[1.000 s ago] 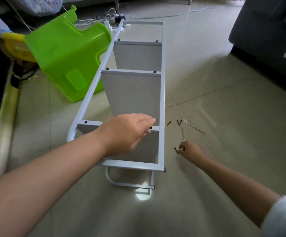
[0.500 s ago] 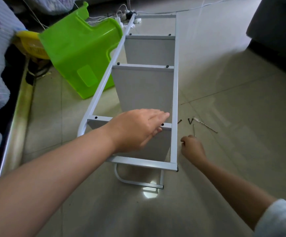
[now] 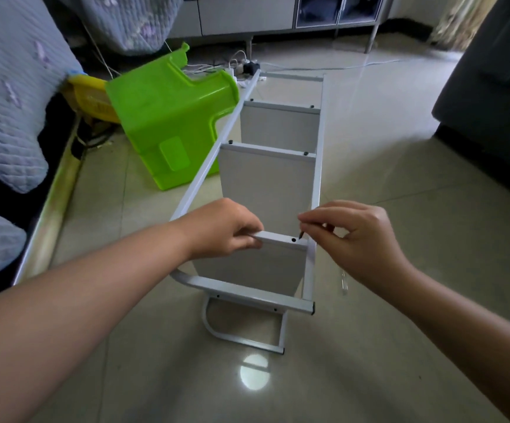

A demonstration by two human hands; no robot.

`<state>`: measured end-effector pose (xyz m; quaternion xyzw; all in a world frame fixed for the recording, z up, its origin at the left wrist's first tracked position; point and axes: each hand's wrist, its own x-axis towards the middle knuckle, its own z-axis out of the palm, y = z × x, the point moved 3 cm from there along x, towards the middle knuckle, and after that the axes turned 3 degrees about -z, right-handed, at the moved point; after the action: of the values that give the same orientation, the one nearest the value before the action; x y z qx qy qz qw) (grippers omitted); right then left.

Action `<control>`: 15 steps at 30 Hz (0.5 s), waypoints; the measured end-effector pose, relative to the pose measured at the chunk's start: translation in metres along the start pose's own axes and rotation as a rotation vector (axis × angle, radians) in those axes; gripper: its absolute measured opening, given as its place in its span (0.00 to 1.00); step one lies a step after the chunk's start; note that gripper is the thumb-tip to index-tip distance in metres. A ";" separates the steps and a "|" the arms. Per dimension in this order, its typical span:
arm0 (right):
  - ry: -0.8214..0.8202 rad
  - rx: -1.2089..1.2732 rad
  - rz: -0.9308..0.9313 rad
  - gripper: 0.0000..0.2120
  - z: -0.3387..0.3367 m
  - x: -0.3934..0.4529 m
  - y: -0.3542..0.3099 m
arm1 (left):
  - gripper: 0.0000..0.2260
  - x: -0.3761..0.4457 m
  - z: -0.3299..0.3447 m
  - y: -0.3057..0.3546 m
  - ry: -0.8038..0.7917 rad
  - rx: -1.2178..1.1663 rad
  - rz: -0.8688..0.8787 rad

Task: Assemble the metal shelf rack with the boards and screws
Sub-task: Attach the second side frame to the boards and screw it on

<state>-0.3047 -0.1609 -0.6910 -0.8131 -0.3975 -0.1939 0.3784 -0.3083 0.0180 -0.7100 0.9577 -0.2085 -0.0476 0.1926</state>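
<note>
Fingers [image 3: 310,219] of the right hand [image 3: 360,239] pinch a dark screw [image 3: 301,234] at frame centre, just beside a hole in the board [image 3: 278,238]; the left hand [image 3: 223,228] grips that board's edge.

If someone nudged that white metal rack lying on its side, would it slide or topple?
Probably slide: the rack lies lengthwise on glossy tile floor, which looks slick. It seems light, being thin tubing and thin boards. Toppling looks unlikely while the left hand grips a crossbar.

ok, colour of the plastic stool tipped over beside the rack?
Bright green plastic stool, clearest in the head view.
</note>
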 end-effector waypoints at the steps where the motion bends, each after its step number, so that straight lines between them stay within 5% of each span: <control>1: -0.003 -0.015 -0.007 0.06 0.002 0.001 0.000 | 0.11 0.000 0.000 0.000 -0.018 -0.007 -0.020; 9: -0.069 -0.091 -0.091 0.03 0.020 0.000 0.003 | 0.15 0.000 -0.001 0.000 -0.036 0.007 -0.027; 15: -0.263 -0.258 -0.225 0.02 0.013 0.010 -0.007 | 0.19 -0.001 -0.001 -0.002 -0.005 0.041 0.016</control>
<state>-0.3035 -0.1431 -0.6902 -0.8235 -0.5038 -0.1764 0.1920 -0.3084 0.0208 -0.7097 0.9596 -0.2173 -0.0442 0.1729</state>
